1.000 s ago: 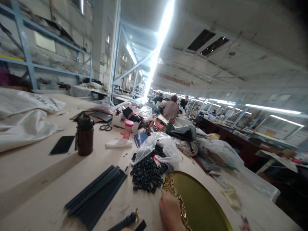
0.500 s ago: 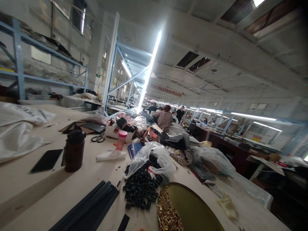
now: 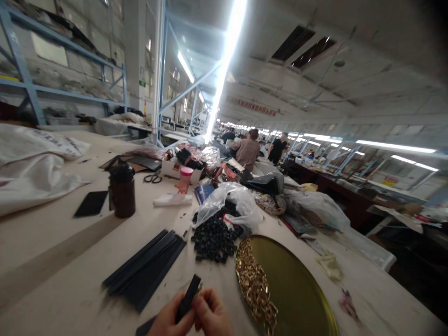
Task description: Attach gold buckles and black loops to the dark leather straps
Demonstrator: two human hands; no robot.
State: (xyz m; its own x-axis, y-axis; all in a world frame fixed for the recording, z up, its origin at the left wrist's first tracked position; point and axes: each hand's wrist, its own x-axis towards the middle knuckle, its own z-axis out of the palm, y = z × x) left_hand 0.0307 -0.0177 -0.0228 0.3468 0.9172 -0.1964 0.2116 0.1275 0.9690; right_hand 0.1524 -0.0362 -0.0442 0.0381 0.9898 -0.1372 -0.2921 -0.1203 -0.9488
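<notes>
At the bottom centre, my left hand [image 3: 173,317] is closed on a short black strap [image 3: 189,296] that stands up at a slant. My right hand [image 3: 212,311] is pinched beside it, at a small shiny piece [image 3: 199,288] near the strap's edge, too small to make out. Long black strips [image 3: 147,268] lie in a stack on the table to the left. Beyond my hands is a pile of small black loops [image 3: 213,240], partly under a clear plastic bag [image 3: 227,200]. A round gold tray [image 3: 301,284] with gold metal rings [image 3: 254,284] stands at the right.
A dark bottle [image 3: 122,191], a black phone [image 3: 91,204], scissors [image 3: 152,178] and a pink-lidded jar [image 3: 185,180] stand or lie further left. Heaped bags and scraps [image 3: 266,186] cover the table's far part. Two people [image 3: 247,151] are in the background.
The view has tilted downward, so the table things sit higher in the picture. Both my hands now show, with the black strap between them.
</notes>
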